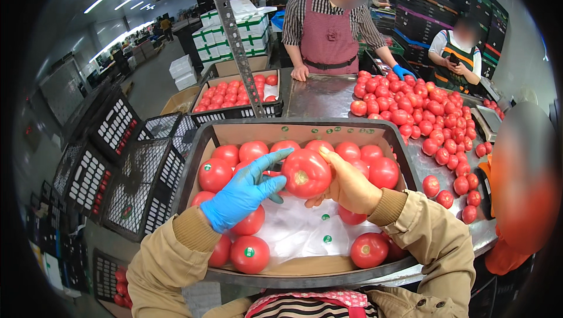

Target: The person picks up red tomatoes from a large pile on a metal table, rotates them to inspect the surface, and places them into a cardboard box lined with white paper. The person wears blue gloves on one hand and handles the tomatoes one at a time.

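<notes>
Between my two hands is a large red tomato (306,174), raised over a lined crate with its pale stem scar facing me. My right hand (354,181) grips it from the right, thumb on top and fingers beneath. My left hand (246,190), in a blue glove, meets its left side with the fingertips. Below stands a black plastic crate (281,282) with a cardboard lining (308,135) and a white sheet (299,230) on its bottom. Tomatoes line its far side and both ends, among them a stickered tomato (250,254) at the near left. Small green stickers (327,239) lie on the sheet.
A heap of tomatoes (413,107) covers the right of the metal table (316,94). A full crate (233,94) sits beyond mine, past an upright metal post (235,41). Stacked black crates (136,186) stand left. A co-worker (330,32) faces me; an orange-clad person is close right.
</notes>
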`<state>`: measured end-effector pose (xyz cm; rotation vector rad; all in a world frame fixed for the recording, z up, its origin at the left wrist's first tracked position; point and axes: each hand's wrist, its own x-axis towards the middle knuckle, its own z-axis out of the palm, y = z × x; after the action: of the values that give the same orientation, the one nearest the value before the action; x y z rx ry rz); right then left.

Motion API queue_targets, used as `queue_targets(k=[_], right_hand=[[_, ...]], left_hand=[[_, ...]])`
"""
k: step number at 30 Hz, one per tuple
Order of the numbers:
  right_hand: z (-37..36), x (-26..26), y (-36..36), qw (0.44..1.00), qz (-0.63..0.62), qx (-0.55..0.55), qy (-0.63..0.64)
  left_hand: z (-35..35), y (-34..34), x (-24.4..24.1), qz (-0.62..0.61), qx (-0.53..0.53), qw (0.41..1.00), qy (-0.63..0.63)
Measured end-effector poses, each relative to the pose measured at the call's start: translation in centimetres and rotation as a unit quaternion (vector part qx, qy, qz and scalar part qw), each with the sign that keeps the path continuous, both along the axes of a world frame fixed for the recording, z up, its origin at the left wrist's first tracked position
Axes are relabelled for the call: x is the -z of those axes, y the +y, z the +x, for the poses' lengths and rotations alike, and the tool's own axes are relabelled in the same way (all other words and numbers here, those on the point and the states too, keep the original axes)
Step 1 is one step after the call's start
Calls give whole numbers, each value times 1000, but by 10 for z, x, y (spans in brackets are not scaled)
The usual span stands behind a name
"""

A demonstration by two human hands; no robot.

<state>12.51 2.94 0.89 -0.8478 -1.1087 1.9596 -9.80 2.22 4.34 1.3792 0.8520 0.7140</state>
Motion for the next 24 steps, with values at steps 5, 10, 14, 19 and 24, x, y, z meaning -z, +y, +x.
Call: queue_targets(k=[5, 10, 14, 19, 24], right_hand=[[3, 7, 0, 999, -33, -8, 3], [-1, 0, -9, 996, 15, -84, -12], [-1, -9, -11, 998, 21, -56, 4], [-1, 5, -9, 999, 23, 9, 27], [-3, 10, -9, 998, 25, 51, 26]], left_hand=[[5, -4, 2, 87, 54, 995, 6], [12, -8, 13, 111, 16, 993, -30], [13, -10, 13, 267, -18, 960, 79], [15, -17, 12, 306, -44, 938, 157], [14, -18, 7, 285, -37, 945, 156]])
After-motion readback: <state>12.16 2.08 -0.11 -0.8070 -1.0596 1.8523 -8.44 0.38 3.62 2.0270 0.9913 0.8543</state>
